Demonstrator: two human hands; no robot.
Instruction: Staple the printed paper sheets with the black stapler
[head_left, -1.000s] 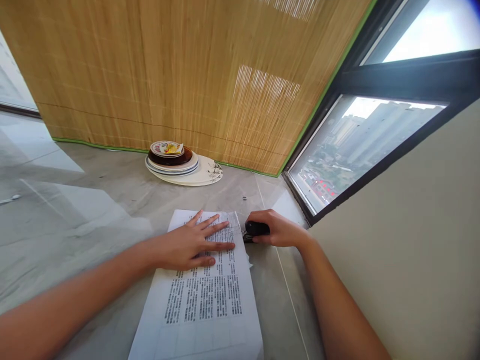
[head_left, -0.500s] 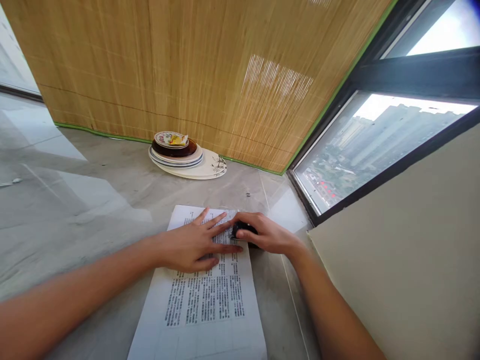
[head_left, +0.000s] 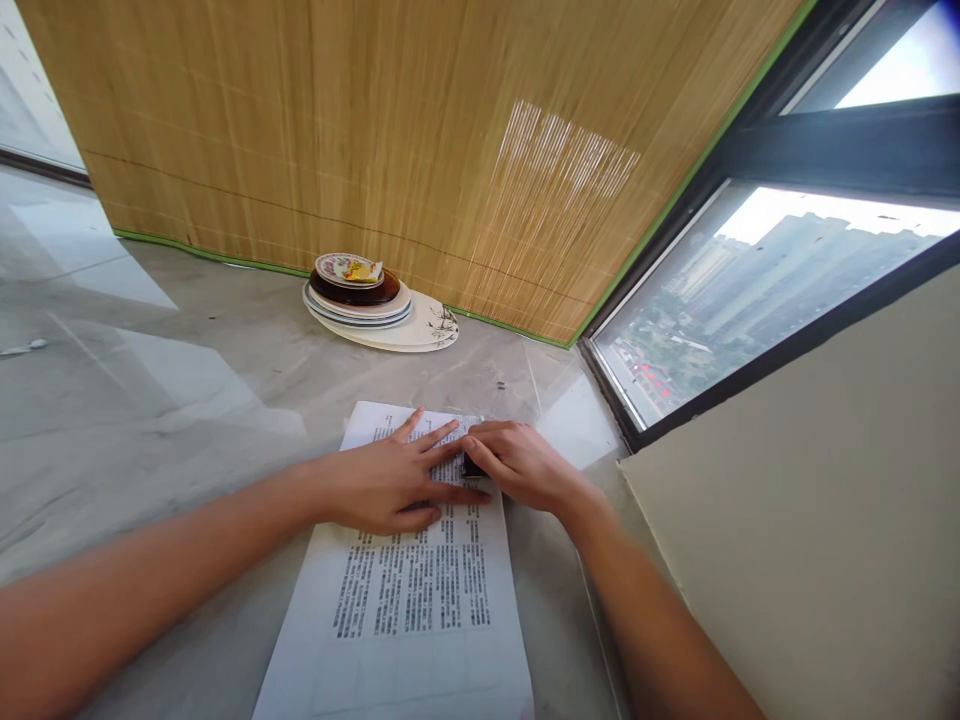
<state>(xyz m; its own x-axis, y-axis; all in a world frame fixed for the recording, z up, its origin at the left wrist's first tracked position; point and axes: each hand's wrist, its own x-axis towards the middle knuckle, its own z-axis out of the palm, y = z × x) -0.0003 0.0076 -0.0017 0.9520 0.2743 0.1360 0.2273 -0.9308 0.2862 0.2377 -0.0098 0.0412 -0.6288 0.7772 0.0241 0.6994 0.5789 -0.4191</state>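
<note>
A printed sheet of paper (head_left: 409,600) lies on the grey floor in front of me. My left hand (head_left: 390,480) rests flat on its upper part, fingers spread. My right hand (head_left: 521,465) is closed over a small black stapler (head_left: 471,466) at the sheet's upper right corner, covering nearly all of it. The two hands touch at the fingertips.
A stack of plates (head_left: 375,305) with a small patterned dish on top stands by the bamboo blind (head_left: 390,150). A dark-framed window (head_left: 750,280) is at the right, a beige wall (head_left: 825,500) beside my right arm. Grey floor tiles (head_left: 150,400) spread to the left.
My right hand has slid the black stapler leftward from beside the sheet onto its upper right corner and now covers it. My left hand stays flat on the paper.
</note>
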